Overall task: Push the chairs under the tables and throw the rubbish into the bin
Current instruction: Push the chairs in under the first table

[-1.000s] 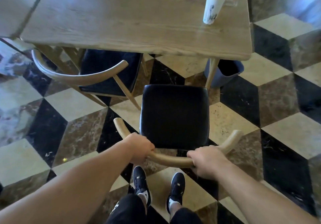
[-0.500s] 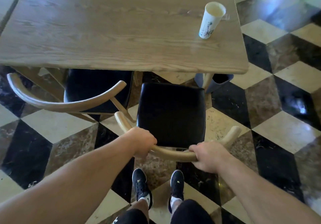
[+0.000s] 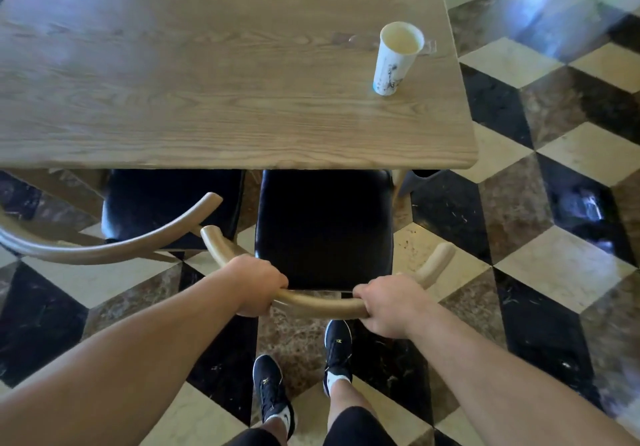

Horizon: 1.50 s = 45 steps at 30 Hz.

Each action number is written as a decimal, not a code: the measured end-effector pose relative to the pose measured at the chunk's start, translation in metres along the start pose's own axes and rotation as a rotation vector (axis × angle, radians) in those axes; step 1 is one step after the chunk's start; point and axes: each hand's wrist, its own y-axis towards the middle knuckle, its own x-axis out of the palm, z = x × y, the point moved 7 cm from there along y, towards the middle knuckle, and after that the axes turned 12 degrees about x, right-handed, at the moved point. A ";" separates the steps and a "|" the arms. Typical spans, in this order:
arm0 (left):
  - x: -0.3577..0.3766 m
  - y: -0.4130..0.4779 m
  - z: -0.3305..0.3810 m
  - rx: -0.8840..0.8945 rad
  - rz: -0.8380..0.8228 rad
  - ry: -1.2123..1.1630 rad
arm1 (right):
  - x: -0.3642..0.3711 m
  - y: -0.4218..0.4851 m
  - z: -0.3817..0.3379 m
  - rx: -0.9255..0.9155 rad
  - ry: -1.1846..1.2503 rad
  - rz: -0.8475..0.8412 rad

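Note:
A chair (image 3: 323,231) with a black seat and a curved wooden back rail stands in front of me, its seat front tucked under the edge of the wooden table (image 3: 214,99). My left hand (image 3: 256,284) and my right hand (image 3: 384,307) both grip the back rail. A white paper cup (image 3: 394,59) stands upright near the table's far right corner. A second chair (image 3: 166,210) of the same kind sits to the left, its seat partly under the table.
A grey bin (image 3: 420,177) peeks out under the table's right corner, mostly hidden. The floor (image 3: 540,210) is a checkered pattern of cream, brown and black tiles. My two feet in black shoes (image 3: 304,376) stand right behind the chair.
The chair has slid forward with both hands on its rail; its seat front now lies under the table edge. I have stepped closer, and the bin is now mostly hidden.

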 end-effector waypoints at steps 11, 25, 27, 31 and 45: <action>-0.034 0.029 -0.040 -0.036 -0.020 0.017 | -0.034 0.043 0.028 -0.028 0.007 0.010; -0.063 0.056 -0.074 -0.075 0.019 -0.025 | -0.060 0.090 0.055 -0.043 -0.037 0.049; -0.062 0.056 -0.078 -0.079 0.061 -0.013 | -0.061 0.093 0.055 -0.032 -0.039 0.054; -0.055 0.048 -0.072 -0.059 0.195 0.010 | -0.057 0.090 0.052 0.014 -0.083 0.041; 0.058 -0.126 -0.208 -0.571 0.369 -0.318 | -0.081 0.128 -0.086 0.105 0.195 -0.092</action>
